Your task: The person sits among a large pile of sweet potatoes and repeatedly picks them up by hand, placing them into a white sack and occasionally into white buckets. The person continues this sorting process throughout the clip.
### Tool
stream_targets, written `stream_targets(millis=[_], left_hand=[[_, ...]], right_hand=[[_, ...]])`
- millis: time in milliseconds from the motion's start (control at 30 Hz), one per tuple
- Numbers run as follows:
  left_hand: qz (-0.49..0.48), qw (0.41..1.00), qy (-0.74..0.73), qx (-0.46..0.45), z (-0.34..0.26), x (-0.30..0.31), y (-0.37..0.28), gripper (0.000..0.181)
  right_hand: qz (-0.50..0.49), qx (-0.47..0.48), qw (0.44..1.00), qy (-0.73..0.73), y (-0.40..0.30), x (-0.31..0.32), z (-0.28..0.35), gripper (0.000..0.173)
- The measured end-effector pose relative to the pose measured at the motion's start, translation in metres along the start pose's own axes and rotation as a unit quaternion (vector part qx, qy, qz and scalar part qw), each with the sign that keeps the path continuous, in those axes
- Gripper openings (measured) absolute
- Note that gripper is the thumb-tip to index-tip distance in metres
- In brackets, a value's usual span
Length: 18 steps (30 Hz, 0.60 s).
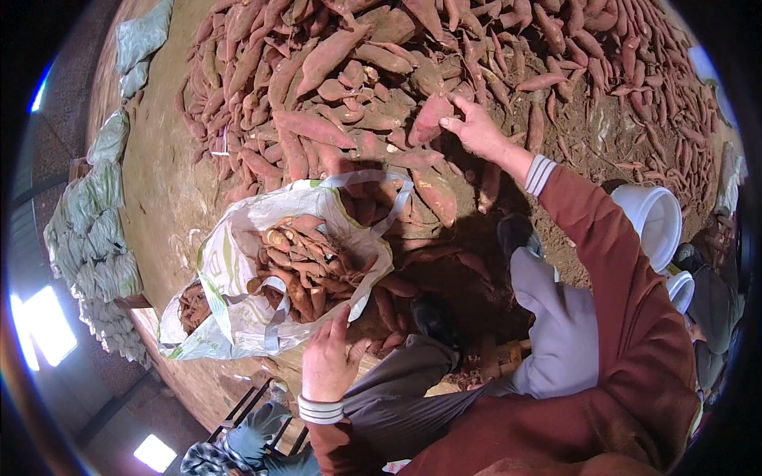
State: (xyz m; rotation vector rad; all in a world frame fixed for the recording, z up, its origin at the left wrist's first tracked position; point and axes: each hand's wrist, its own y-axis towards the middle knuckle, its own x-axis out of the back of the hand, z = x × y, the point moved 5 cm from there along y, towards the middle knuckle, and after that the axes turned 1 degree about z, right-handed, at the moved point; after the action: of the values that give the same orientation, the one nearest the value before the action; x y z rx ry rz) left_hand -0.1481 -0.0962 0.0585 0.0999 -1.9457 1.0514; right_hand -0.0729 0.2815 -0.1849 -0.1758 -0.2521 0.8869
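Observation:
A red-skinned sweet potato (431, 119) is pinched between the thumb and fingers of my right hand (473, 128), above the heap. My left hand (328, 361) is at the near rim of a white woven bag (232, 238), thumb and fingers apart, holding nothing visible. Inside the bag lie many sweet potatoes (297, 256), some with pale cut or broken ends. The bag's pale strap handle (396, 217) arches up on its far right side. A large heap of sweet potatoes (333, 59) spreads beyond the bag, several of them loose close to my feet.
A second white bag (172, 318) with small roots adjoins the first at left. Filled bags (95, 238) are stacked at the far left. White buckets (658, 223) stand to my right, with another person's leg (711, 303) beside them. Another person (247, 443) is at the lower left.

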Motion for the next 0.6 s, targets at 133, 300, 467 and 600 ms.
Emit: stream_targets(millis=[133,300,467,600], left_hand=[[-0.007,1.000,0.011,-0.014,-0.004,0.002,0.002,0.064],[-0.008,1.000,0.005,-0.023,-0.001,-0.002,0.002,0.064],[-0.006,1.000,0.000,-0.020,-0.003,0.000,0.003,0.064],[-0.004,1.000,0.000,-0.028,-0.002,-0.002,0.002,0.064]], right_hand=[[0.015,-0.023,0.999,0.026,0.000,0.010,-0.022,0.059],[0.037,-0.062,0.991,0.117,-0.006,0.012,-0.026,0.058],[0.040,-0.129,0.949,0.284,-0.010,0.008,-0.034,0.049],[0.035,-0.156,0.942,0.296,-0.008,0.012,-0.040,0.028]])
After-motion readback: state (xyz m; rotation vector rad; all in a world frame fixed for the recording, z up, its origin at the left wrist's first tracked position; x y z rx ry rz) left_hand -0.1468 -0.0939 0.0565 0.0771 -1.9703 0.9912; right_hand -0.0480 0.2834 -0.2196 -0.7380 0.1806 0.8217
